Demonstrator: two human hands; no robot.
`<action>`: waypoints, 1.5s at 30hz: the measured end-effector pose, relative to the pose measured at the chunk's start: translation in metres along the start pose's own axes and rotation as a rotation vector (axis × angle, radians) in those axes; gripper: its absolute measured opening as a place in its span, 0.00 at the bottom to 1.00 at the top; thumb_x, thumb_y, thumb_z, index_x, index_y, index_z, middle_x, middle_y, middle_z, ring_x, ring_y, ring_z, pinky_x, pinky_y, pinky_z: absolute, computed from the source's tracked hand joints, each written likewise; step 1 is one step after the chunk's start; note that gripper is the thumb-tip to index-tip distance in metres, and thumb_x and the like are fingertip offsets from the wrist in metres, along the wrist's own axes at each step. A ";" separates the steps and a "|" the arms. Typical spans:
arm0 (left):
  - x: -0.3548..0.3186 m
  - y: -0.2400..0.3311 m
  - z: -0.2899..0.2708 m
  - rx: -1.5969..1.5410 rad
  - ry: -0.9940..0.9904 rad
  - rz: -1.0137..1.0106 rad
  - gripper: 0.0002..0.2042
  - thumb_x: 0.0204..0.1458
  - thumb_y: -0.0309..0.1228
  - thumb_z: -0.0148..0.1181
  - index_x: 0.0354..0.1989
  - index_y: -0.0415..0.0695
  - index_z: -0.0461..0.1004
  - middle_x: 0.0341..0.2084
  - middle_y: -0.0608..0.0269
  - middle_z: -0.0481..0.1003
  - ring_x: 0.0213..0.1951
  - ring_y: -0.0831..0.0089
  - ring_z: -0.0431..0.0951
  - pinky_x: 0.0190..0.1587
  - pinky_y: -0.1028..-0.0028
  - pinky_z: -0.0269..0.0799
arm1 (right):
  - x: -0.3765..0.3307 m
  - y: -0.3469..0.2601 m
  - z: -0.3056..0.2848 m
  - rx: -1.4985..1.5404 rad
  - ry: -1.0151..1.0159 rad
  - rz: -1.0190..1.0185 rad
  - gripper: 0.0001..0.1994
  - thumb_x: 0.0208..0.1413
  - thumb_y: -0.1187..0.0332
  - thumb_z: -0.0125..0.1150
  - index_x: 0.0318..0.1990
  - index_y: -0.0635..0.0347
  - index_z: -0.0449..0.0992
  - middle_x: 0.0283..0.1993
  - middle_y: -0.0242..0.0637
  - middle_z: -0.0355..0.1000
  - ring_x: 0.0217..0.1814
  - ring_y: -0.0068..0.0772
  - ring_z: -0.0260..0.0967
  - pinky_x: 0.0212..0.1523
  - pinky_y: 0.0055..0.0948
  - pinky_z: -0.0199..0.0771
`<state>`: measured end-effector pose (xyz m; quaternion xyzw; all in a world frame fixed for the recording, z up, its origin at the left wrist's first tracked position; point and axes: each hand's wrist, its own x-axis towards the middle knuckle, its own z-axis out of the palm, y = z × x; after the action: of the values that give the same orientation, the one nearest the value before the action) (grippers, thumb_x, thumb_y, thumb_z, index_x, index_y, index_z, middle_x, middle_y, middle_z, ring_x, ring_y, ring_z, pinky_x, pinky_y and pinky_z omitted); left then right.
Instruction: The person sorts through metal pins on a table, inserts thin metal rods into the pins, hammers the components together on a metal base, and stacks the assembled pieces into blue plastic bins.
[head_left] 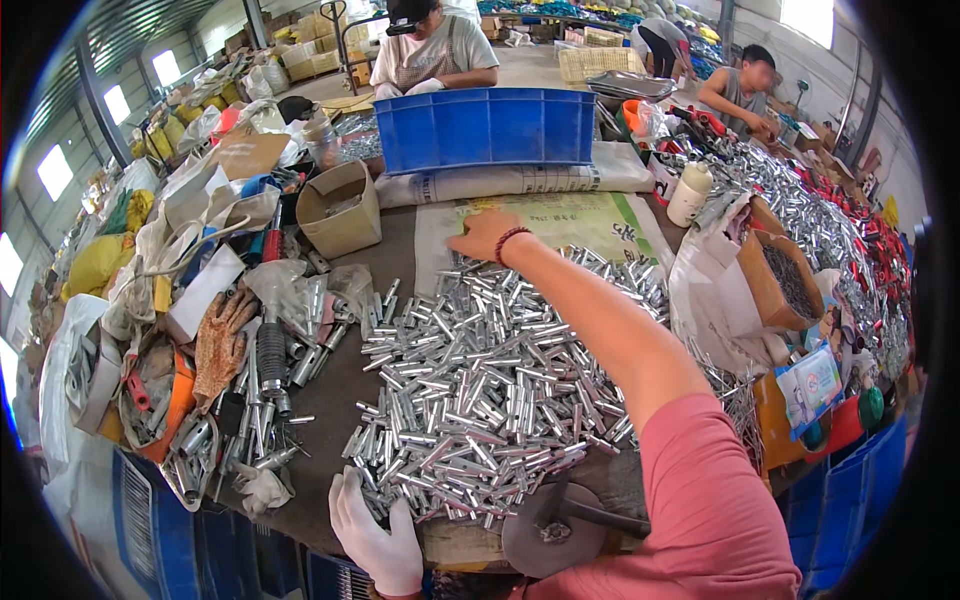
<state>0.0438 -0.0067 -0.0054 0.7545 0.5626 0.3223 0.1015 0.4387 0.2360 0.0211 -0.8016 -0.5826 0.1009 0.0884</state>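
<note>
A wide heap of short silvery metal tubes [480, 390] covers the middle of the worktable. My left hand [378, 535], in a white glove, rests at the heap's near left edge. Its thumb stands apart from the fingers, and nothing shows in its grasp. My right hand [488, 236] is bare, with a red bracelet at the wrist, and reaches across to the far edge of the heap. A finger stretches out to the left over the printed sack sheet [590, 215]; its other fingers are partly hidden. I see no tube in it.
Beyond the heap stands a blue crate [485, 130]. Tools and a carton [340, 208] crowd the left; a white bottle [690, 195] and a box of small parts [782, 278] stand right. A round metal plate [550, 530] lies near me. Co-workers sit ahead and at right.
</note>
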 end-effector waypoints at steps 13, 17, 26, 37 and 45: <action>0.000 -0.001 0.002 -0.050 0.010 -0.022 0.34 0.45 0.26 0.66 0.65 0.33 0.67 0.61 0.43 0.72 0.65 0.41 0.67 0.69 0.50 0.59 | -0.012 -0.023 -0.008 0.015 -0.259 -0.048 0.36 0.50 0.51 0.60 0.67 0.59 0.70 0.63 0.50 0.75 0.60 0.48 0.77 0.60 0.45 0.76; 0.002 0.002 0.001 -0.057 0.006 -0.028 0.34 0.45 0.26 0.66 0.64 0.33 0.68 0.61 0.43 0.72 0.65 0.42 0.67 0.68 0.50 0.60 | -0.010 -0.027 -0.003 -0.024 -0.310 -0.133 0.35 0.50 0.49 0.61 0.65 0.59 0.72 0.63 0.50 0.75 0.61 0.49 0.76 0.61 0.47 0.75; -0.003 -0.002 -0.001 -0.030 0.004 -0.003 0.34 0.45 0.27 0.68 0.65 0.34 0.67 0.61 0.44 0.72 0.65 0.42 0.67 0.68 0.50 0.60 | -0.023 -0.033 0.006 -0.030 -0.188 -0.225 0.27 0.51 0.54 0.64 0.56 0.63 0.77 0.55 0.52 0.79 0.59 0.55 0.76 0.59 0.45 0.76; 0.004 0.001 -0.004 -0.067 0.007 0.020 0.33 0.46 0.21 0.66 0.65 0.33 0.67 0.62 0.40 0.71 0.65 0.43 0.68 0.69 0.53 0.61 | -0.091 -0.074 -0.021 0.152 -0.161 -0.701 0.17 0.50 0.59 0.63 0.41 0.65 0.76 0.36 0.56 0.78 0.42 0.59 0.77 0.44 0.51 0.75; 0.000 -0.002 0.002 -0.027 0.041 0.030 0.35 0.45 0.31 0.70 0.64 0.32 0.68 0.57 0.42 0.74 0.64 0.40 0.68 0.70 0.45 0.58 | -0.184 -0.116 0.006 0.074 -0.228 -1.002 0.14 0.52 0.65 0.60 0.44 0.61 0.73 0.39 0.48 0.77 0.41 0.58 0.77 0.41 0.53 0.78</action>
<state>0.0430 -0.0055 -0.0080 0.7548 0.5487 0.3468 0.0949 0.2758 0.0960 0.0563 -0.4042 -0.8972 0.1533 0.0900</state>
